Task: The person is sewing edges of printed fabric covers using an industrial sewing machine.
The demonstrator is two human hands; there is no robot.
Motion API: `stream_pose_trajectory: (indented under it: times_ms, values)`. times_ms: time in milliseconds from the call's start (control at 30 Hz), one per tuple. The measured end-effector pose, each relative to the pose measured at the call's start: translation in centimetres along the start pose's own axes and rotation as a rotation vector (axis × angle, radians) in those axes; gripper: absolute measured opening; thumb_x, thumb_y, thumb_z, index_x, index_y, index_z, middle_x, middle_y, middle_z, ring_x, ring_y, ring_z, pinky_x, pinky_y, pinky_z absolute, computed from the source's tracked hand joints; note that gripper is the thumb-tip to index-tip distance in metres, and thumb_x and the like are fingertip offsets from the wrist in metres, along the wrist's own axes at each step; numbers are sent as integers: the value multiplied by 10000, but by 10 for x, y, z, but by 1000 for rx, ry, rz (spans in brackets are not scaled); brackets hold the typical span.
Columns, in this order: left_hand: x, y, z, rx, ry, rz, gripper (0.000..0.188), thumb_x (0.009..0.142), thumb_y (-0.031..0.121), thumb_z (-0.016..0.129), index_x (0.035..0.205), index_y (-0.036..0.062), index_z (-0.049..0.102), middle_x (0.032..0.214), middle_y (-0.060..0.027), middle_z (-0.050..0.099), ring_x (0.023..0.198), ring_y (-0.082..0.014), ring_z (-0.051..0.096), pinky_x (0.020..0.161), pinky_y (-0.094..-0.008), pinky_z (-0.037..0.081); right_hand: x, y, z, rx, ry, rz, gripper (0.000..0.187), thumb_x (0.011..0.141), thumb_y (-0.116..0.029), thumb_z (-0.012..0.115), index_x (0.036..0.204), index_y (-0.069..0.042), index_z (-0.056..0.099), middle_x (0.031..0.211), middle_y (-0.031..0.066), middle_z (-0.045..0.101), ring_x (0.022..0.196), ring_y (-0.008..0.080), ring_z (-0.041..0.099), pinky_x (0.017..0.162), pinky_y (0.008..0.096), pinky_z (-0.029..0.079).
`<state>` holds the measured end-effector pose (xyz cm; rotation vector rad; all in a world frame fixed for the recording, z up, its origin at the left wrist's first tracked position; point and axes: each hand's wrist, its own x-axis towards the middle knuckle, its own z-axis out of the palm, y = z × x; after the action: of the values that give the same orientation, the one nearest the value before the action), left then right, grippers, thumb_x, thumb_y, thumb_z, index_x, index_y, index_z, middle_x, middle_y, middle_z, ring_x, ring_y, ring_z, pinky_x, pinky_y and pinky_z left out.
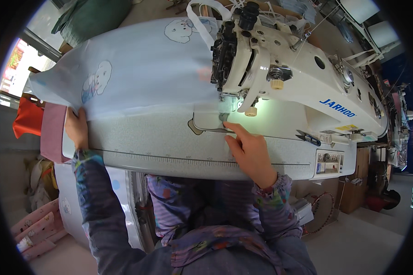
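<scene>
Pale blue fabric printed with white cartoon dogs is spread over the sewing table. It runs under the head of a white sewing machine, whose lamp lights the needle area. My left hand is closed on the fabric's near edge at the table's left end, its fingers partly hidden by the cloth. My right hand lies near the needle area, index finger stretched out and thumb apart, holding nothing I can see. That fingertip meets a small round grey piece on the machine plate, just in front of the fabric edge.
Thread snips lie right of my right hand, beside a small parts tray. A ruler scale runs along the table's front edge. Mauve cloth and orange cloth hang at the left end. Thread cones stand far right.
</scene>
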<state>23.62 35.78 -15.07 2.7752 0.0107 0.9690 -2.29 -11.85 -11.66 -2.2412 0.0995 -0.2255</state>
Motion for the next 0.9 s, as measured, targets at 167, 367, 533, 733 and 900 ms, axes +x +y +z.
stream_pose_trajectory:
  times_ms: [167, 367, 533, 733, 900]
  values:
    - [-108, 2, -104, 132, -247, -40, 262, 956, 275, 626, 1047, 30, 605, 810, -232, 659, 744, -440, 658, 643, -492, 496, -56, -20, 15, 258, -152, -29, 280, 974, -134, 663, 1235, -33, 653, 774, 101, 705, 577, 160, 665, 559, 305, 533]
    - [-214, 70, -221, -98, -1351, 317, 292, 874, 377, 704, 928, 91, 692, 692, -157, 658, 687, -397, 670, 622, -518, 517, -124, -44, 95, 955, -442, 290, 285, 982, -90, 665, 1252, -1, 640, 1108, 87, 721, 1016, 158, 684, 927, 307, 546]
    - [-143, 209, -200, -576, -1018, 418, 140, 900, 178, 702, 966, 59, 667, 894, -140, 685, 817, -384, 659, 684, -457, 515, -153, -40, 119, 1211, -331, 593, 355, 953, -67, 699, 1289, 7, 613, 1221, 71, 676, 1116, 163, 619, 965, 327, 503]
    - [-131, 313, -77, -582, -488, 746, 467, 924, 291, 676, 1329, 83, 573, 1382, -102, 551, 1317, -335, 494, 1110, -585, 356, -171, -49, 108, 1178, -202, 640, 338, 953, -38, 682, 1279, 14, 611, 1206, 83, 680, 1090, 156, 625, 947, 324, 505]
    - [-143, 313, -64, -462, -507, 724, 565, 936, 410, 647, 1403, 108, 543, 1465, -56, 494, 1412, -277, 418, 1147, -664, 269, -175, -52, 98, 1152, -170, 602, 376, 953, -51, 693, 1307, 12, 583, 1192, 83, 682, 1078, 157, 629, 946, 322, 505]
